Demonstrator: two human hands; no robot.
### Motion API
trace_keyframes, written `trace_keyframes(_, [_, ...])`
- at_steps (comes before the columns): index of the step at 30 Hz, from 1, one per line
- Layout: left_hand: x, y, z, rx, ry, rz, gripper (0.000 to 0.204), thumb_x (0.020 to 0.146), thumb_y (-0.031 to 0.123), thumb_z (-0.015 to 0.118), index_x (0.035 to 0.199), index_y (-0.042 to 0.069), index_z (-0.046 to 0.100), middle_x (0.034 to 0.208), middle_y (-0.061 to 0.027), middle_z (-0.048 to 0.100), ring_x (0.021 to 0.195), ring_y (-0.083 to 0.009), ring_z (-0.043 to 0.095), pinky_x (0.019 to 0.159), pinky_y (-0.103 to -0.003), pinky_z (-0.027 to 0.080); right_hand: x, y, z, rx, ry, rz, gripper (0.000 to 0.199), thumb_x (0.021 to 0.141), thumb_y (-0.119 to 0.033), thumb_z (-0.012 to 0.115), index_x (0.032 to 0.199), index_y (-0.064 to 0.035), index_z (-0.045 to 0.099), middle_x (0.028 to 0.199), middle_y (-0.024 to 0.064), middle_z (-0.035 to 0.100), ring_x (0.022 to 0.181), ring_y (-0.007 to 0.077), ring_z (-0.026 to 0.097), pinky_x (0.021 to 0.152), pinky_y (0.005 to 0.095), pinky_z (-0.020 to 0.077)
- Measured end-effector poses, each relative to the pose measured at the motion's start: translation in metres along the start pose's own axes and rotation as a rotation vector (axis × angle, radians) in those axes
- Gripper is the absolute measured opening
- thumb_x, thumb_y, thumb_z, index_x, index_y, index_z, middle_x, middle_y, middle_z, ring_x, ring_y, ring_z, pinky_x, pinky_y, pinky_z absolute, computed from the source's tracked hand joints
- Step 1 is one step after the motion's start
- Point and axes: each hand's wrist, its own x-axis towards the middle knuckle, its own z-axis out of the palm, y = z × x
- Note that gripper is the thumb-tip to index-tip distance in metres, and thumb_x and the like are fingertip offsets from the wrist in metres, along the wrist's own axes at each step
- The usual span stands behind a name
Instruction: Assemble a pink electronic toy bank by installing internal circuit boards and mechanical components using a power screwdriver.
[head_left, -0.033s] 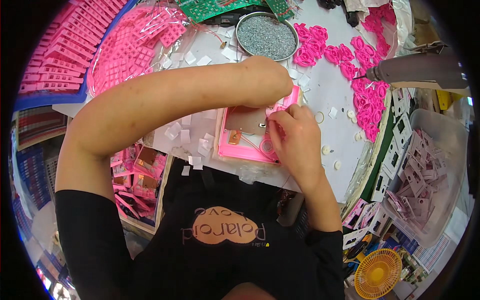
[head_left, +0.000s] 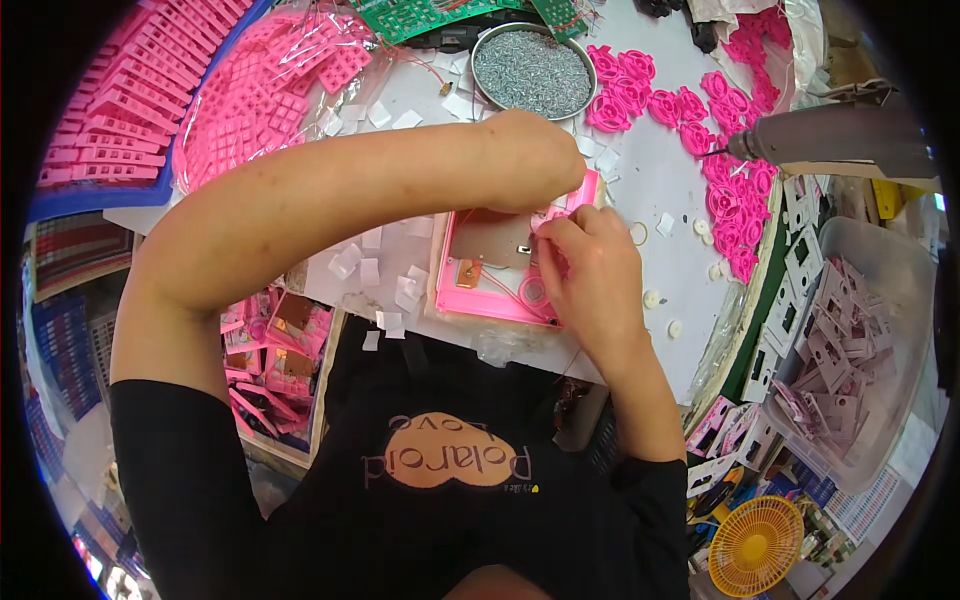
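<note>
A pink plastic casing (head_left: 475, 304) lies on the table in front of me. It holds a flat brown board (head_left: 485, 242), thin wires and a round pink ring-shaped part (head_left: 535, 290) near its lower right corner. My left hand (head_left: 540, 160) is bent over the casing's far side, the forearm crossing from the left; its fingers are hidden beneath it. My right hand (head_left: 597, 275) reaches the casing's right side, thumb and forefinger pinched together over it. Whatever they grip is too small or covered to make out.
A round metal dish of small screws (head_left: 532, 72) stands beyond my left hand. Pink parts (head_left: 735, 200) spread at the right, under a grey power screwdriver (head_left: 830, 138). White squares (head_left: 390, 322) lie about. A blue tray (head_left: 100, 200), a clear bin (head_left: 850, 470) and a yellow fan (head_left: 757, 547) surround me.
</note>
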Motion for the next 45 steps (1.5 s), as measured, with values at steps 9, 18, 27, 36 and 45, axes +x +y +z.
trace_keyframes(9, [-0.008,-0.001,-0.012,0.09,-0.071,0.077,0.013,0.08,0.014,0.066,0.084,0.003,0.072,0.082,-0.0153,0.071,0.082,-0.0345,0.071,0.072,-0.044,0.057,0.017,0.003,-0.013,-0.064,-0.056,-0.066,0.009,0.082,-0.005,0.069,0.091,-0.0041,0.07,0.085,0.0104,0.062,0.079,0.0308,0.057,0.071,0.0424,0.0483])
trace_keyframes(18, [-0.011,-0.006,0.018,0.036,0.079,0.045,0.017,0.086,0.015,0.061,0.097,0.005,0.07,0.094,-0.0139,0.071,0.089,-0.0327,0.071,0.075,-0.043,0.057,0.014,0.013,0.001,-0.027,-0.026,-0.045,0.01,0.084,-0.004,0.069,0.094,-0.0041,0.068,0.09,0.0105,0.064,0.082,0.0312,0.058,0.072,0.0429,0.0492])
trace_keyframes(27, [-0.026,-0.007,0.028,-0.102,0.331,-0.005,0.017,0.086,0.013,0.063,0.102,0.008,0.065,0.093,-0.01,0.065,0.091,-0.0308,0.067,0.077,-0.044,0.055,0.008,0.03,0.025,0.206,0.162,0.109,0.01,0.078,-0.009,0.077,0.084,-0.0047,0.07,0.111,0.0086,0.061,0.106,0.0305,0.047,0.093,0.0403,0.0417])
trace_keyframes(36, [-0.05,-0.002,0.06,-0.152,0.649,0.132,0.013,0.081,0.014,0.068,0.093,0.008,0.069,0.094,-0.0056,0.062,0.091,-0.0264,0.063,0.079,-0.04,0.051,0.011,0.036,0.002,0.094,0.014,-0.087,0.015,0.078,-0.011,0.077,0.092,-0.0062,0.075,0.11,0.0069,0.065,0.104,0.0321,0.049,0.091,0.0412,0.0441])
trace_keyframes(45, [-0.048,0.005,0.059,0.019,0.578,0.125,0.01,0.079,0.017,0.067,0.087,0.011,0.069,0.087,-0.0016,0.057,0.09,-0.0213,0.06,0.081,-0.038,0.048,0.006,0.004,-0.011,-0.329,-0.161,-0.247,0.028,0.075,-0.007,0.073,0.103,-0.0053,0.073,0.112,0.0077,0.066,0.106,0.0328,0.056,0.087,0.0426,0.05])
